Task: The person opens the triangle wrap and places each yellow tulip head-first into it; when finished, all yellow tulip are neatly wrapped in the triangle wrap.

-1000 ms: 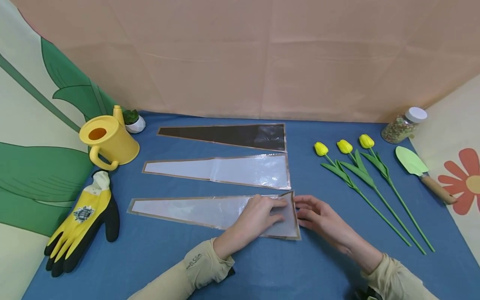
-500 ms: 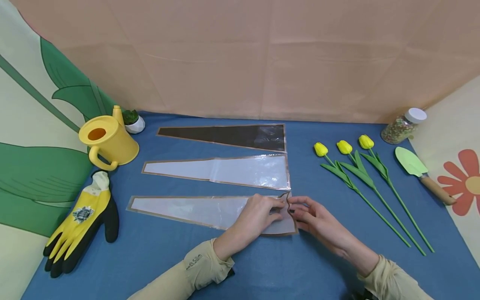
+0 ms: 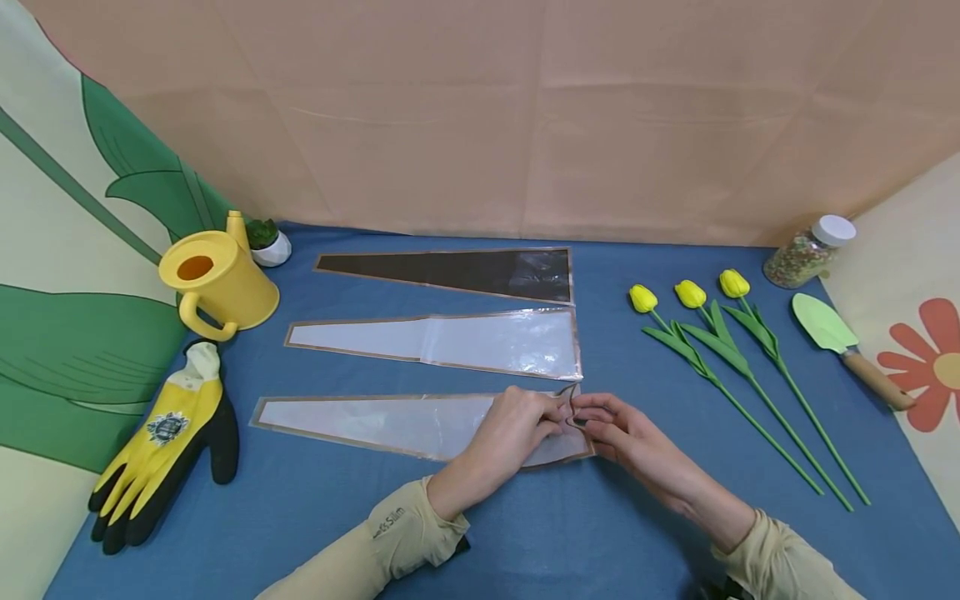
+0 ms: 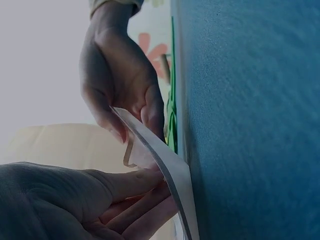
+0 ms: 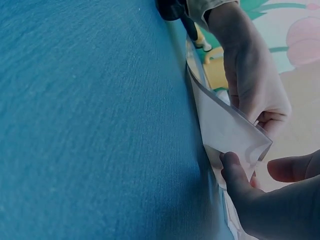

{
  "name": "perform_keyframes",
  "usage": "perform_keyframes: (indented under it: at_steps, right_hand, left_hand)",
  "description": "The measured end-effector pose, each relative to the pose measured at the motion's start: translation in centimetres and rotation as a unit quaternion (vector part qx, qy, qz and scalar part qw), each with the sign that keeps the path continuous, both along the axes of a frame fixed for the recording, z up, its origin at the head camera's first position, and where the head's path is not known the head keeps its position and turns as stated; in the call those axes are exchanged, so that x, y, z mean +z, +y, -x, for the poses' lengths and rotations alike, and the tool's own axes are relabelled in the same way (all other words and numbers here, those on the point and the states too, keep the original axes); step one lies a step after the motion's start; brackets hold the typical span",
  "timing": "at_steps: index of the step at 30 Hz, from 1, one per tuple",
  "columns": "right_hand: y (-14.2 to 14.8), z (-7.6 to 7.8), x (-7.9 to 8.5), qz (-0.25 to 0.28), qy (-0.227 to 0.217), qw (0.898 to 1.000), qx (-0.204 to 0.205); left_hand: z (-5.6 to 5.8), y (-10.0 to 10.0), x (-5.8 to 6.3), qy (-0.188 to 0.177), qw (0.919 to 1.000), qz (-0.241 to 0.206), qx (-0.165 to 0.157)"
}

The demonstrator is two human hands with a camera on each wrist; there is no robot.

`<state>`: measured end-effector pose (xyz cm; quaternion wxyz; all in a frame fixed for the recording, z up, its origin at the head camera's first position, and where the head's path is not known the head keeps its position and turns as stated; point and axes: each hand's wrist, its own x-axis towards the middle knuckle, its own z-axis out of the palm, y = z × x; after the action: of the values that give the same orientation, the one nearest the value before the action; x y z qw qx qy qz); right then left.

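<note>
The thumb and fingers of my left hand (image 3: 501, 437) pinch the film at the wide end of the nearest pouch (image 3: 375, 417), a tapered, pale, brown-edged one. My right hand (image 3: 641, 442) meets it at that same end, fingers curled, gripping the rim between thumb and fingers. Between the two hands the rim is bunched and wavy; from the right wrist it can be seen lifted off the blue cloth (image 3: 300, 500), though I cannot tell how far the two layers stand apart. The rest of the pouch lies along the cloth in front of me, its narrow end pointing left.

Beyond it lie two more of the same shape, also narrow end to the left: a white pouch (image 3: 495, 342) with a crease across it, then a dark pouch (image 3: 465, 271) farthest off.

Out past my right hand lie three yellow tulips (image 3: 720, 348), side by side on a slant, heads away from me. Farther right there is a trowel (image 3: 862, 367) — pale green blade, wooden handle — and just beyond its blade a white-capped jar (image 3: 797, 257) of small mixed bits.

Well to my left lies a yellow-and-black glove (image 3: 165, 429), fingers towards me. Behind that stands a yellow watering can (image 3: 243, 287), with a small potted succulent (image 3: 270, 250) just beside its spout. A tan backdrop (image 3: 450, 125) hangs at the back.
</note>
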<state>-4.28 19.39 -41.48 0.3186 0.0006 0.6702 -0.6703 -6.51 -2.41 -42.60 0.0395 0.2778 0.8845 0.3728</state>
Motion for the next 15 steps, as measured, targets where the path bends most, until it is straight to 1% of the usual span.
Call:
perform_keyframes:
  at_steps: [4, 7, 15]
  right_hand:
    - [0.07, -0.04, 0.06, -0.010, 0.003, 1.000, 0.003]
    - [0.08, -0.01, 0.10, -0.007, 0.008, 1.000, 0.002]
    - [0.43, 0.02, 0.14, -0.011, 0.006, 1.000, -0.020]
  left_hand:
    - [0.03, 0.01, -0.06, 0.005, 0.9999, -0.006, 0.007]
    - [0.05, -0.03, 0.00, 0.005, 0.9999, -0.013, 0.010]
    - [-0.04, -0.19, 0.26, 0.006, 0.9997, -0.018, 0.018]
